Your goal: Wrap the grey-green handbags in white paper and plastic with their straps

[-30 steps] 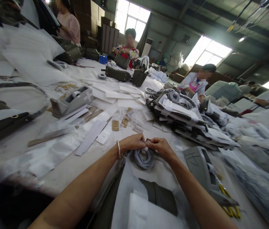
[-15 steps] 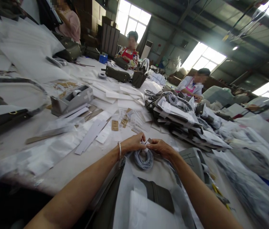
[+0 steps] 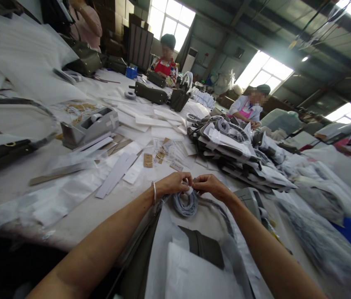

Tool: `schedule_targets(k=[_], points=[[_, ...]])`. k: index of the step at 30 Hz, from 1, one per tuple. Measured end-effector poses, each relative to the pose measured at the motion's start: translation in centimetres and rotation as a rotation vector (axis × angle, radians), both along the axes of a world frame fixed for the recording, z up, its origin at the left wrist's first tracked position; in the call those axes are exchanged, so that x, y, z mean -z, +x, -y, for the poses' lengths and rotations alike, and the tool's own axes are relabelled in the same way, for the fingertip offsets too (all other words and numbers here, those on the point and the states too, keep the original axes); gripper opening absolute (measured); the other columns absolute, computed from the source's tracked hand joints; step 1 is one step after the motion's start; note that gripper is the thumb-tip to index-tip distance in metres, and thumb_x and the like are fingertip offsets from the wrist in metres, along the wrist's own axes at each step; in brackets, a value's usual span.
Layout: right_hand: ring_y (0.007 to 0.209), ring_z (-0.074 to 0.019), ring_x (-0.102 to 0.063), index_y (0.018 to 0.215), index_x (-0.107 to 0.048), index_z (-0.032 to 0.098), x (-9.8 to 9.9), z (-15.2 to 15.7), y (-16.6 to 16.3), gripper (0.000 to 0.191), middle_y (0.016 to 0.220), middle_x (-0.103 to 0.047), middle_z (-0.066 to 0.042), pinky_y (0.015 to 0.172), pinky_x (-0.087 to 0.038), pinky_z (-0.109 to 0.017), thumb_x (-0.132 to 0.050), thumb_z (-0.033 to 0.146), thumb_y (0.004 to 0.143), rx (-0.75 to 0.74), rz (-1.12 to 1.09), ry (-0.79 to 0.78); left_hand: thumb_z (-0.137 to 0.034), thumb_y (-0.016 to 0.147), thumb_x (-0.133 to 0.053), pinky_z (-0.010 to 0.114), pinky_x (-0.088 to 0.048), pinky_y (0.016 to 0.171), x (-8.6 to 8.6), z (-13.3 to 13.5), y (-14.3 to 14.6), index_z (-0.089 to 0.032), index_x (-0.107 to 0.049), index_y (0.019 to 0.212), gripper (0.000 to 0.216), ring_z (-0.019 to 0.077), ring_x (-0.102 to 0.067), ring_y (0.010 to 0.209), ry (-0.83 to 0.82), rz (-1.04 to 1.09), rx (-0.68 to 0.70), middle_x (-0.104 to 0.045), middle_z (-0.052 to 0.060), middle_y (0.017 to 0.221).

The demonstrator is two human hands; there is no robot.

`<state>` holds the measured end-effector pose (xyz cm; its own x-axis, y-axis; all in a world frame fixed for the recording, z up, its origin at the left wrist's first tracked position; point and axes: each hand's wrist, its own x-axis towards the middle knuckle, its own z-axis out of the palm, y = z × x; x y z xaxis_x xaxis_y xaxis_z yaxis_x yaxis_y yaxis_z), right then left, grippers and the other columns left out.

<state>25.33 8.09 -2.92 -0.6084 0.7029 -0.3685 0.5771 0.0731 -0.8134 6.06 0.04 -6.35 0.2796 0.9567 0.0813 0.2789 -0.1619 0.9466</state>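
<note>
On the left of the table (image 3: 94, 211) the grey tape dispenser (image 3: 90, 126) and the white strips (image 3: 113, 174) lie as they did a moment ago; only our view has slid a little. Near the middle, the left hand (image 3: 174, 184), a bracelet (image 3: 154, 192) on its wrist, has closed its grip: thumb and fingertips, parted half a second ago, now pinch the top of the coiled grey strap (image 3: 185, 203), where a small white piece (image 3: 190, 190) shows. The coil itself has not moved and lies on the white wrapping of the olive bag (image 3: 205, 249) nearest us. The right hand (image 3: 211, 187) has come in to meet the left, fingertips touching, its grip pinched shut on the same spot; the dark tab it showed earlier is now hidden. We judge the work remains on that one point. Further right, the second dispenser (image 3: 250, 199) and the pile of wrapped bags (image 3: 231, 149) lie untouched.
</note>
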Motion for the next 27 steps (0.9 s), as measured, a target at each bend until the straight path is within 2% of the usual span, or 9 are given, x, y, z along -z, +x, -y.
schedule_targets(k=[3, 7, 12, 16, 20, 24, 27], points=[[0.053, -0.0143, -0.056, 0.069, -0.069, 0.015, -0.1, 0.2, -0.5, 0.029, 0.059, -0.063, -0.001, 0.056, -0.048, -0.028, -0.071, 0.043, 0.063, -0.012, 0.072, 0.139, -0.017, 0.069, -0.060, 0.025, -0.047, 0.075, 0.4, -0.2, 0.0, -0.018, -0.064, 0.091, 0.023, 0.0178, -0.063, 0.084, 0.024, -0.038, -0.035, -0.067, 0.001, 0.089], [0.057, -0.0153, -0.057, 0.068, -0.071, 0.017, 0.2, 1.2, -1.2, 0.011, 0.059, -0.064, 0.000, 0.054, -0.040, -0.025, -0.065, 0.026, 0.064, 0.004, 0.133, 0.407, -0.021, 0.064, -0.070, 0.026, -0.045, 0.075, 0.8, -0.3, 0.1, -0.018, -0.065, 0.094, 0.031, 0.0191, -0.061, 0.085, 0.033, -0.095, -0.055, -0.067, 0.000, 0.089], [0.070, -0.0201, -0.064, 0.078, -0.075, 0.019, 0.5, 3.2, -1.4, 0.015, 0.073, -0.072, -0.004, 0.067, -0.043, -0.029, -0.061, 0.019, 0.073, 0.038, 0.186, 0.686, -0.019, 0.064, -0.069, 0.024, -0.041, 0.064, 1.0, -0.2, 0.5, -0.017, -0.063, 0.093, 0.030, 0.0169, -0.057, 0.075, 0.015, -0.129, -0.154, -0.062, -0.002, 0.078], [0.078, -0.0219, -0.068, 0.088, -0.076, 0.021, 0.9, 4.2, -1.1, 0.019, 0.085, -0.076, -0.006, 0.074, -0.046, -0.031, -0.057, 0.021, 0.084, 0.016, 0.215, 0.810, -0.016, 0.062, -0.069, 0.023, -0.040, 0.059, 0.9, -0.3, 0.7, -0.018, -0.062, 0.097, 0.036, 0.0152, -0.057, 0.070, -0.023, -0.106, -0.201, -0.062, -0.003, 0.077], [0.088, -0.0235, -0.069, 0.098, -0.073, 0.021, 1.1, 5.1, -1.0, 0.025, 0.096, -0.076, -0.009, 0.081, -0.048, -0.031, -0.048, 0.019, 0.093, -0.078, 0.314, 0.896, -0.015, 0.061, -0.068, 0.023, -0.043, 0.062, 1.1, -0.5, 0.9, -0.019, -0.067, 0.095, 0.034, 0.0160, -0.060, 0.073, -0.060, -0.070, -0.202, -0.065, -0.002, 0.079], [0.104, -0.0255, -0.065, 0.117, -0.064, 0.016, 1.1, 7.2, -1.4, 0.030, 0.112, -0.071, -0.013, 0.092, -0.046, -0.033, -0.044, 0.015, 0.095, -0.169, 0.421, 0.918, -0.018, 0.060, -0.067, 0.026, -0.044, 0.065, 1.6, -1.0, 0.8, -0.017, -0.068, 0.089, 0.029, 0.0182, -0.059, 0.074, -0.088, -0.037, -0.226, -0.065, 0.000, 0.076], [0.121, -0.0291, -0.056, 0.130, -0.055, 0.013, 1.0, 8.9, -1.7, 0.037, 0.129, -0.063, -0.016, 0.105, -0.039, -0.041, -0.049, 0.022, 0.095, -0.212, 0.533, 0.942, -0.018, 0.057, -0.067, 0.027, -0.047, 0.070, 2.0, -1.3, 0.4, -0.015, -0.069, 0.087, 0.031, 0.0188, -0.060, 0.078, -0.110, 0.017, -0.188, -0.066, 0.001, 0.078]])
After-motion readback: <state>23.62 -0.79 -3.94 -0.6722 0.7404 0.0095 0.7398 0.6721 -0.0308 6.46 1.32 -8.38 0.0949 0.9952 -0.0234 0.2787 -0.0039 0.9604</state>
